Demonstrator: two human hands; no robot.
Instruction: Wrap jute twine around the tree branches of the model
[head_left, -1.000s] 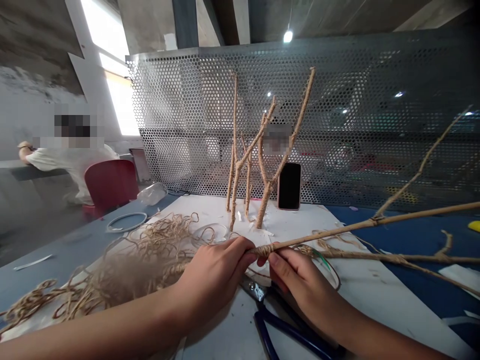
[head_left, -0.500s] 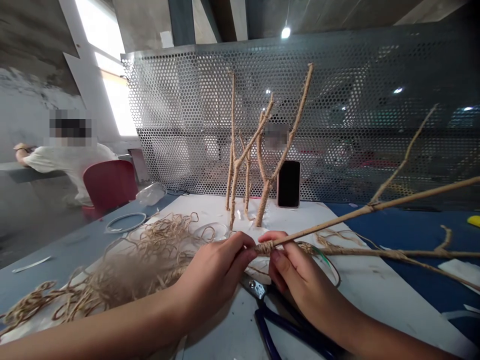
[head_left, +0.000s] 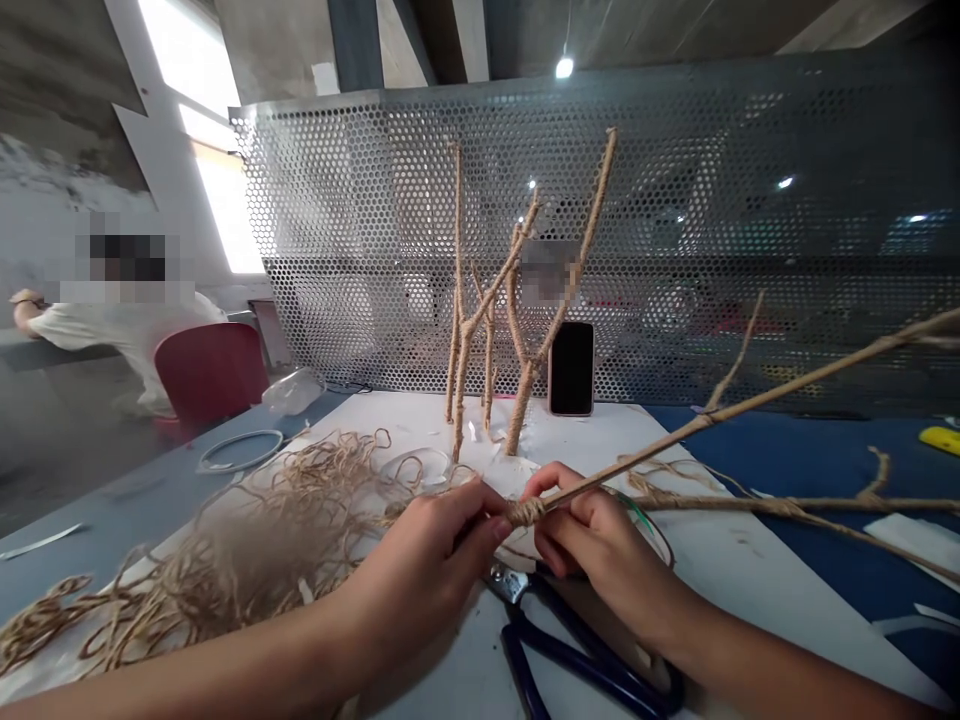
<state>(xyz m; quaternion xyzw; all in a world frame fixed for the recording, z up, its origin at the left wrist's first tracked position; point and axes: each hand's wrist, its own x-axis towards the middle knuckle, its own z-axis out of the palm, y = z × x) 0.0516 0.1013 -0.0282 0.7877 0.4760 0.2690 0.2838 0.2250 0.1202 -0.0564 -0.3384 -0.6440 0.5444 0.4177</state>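
Note:
A forked branch (head_left: 645,450) slants up to the right from between my hands, its near end wrapped in twine (head_left: 526,513). Closed fingers of my left hand (head_left: 442,545) grip that wrapped end. Just to the right, my right hand (head_left: 592,530) is closed around the branch beside the wrapping, its fingertips partly hidden. Under my hands lie scissors with dark blue handles (head_left: 570,660), touched by neither hand as far as I can see. A tangled heap of twine (head_left: 247,540) spreads on the left.
Twine-wrapped upright branches (head_left: 523,400) stand on the white board (head_left: 750,600) ahead. A phone (head_left: 571,370) leans at the perforated metal screen (head_left: 337,250). Another branch (head_left: 720,503) lies at right. A white ring (head_left: 240,452) is on the left; a person sits beyond, by a red chair (head_left: 210,370).
The branch's far end has swung upward and the branch has turned, so its side twig looks shorter. My right index finger has lifted over the branch. The view has shifted slightly.

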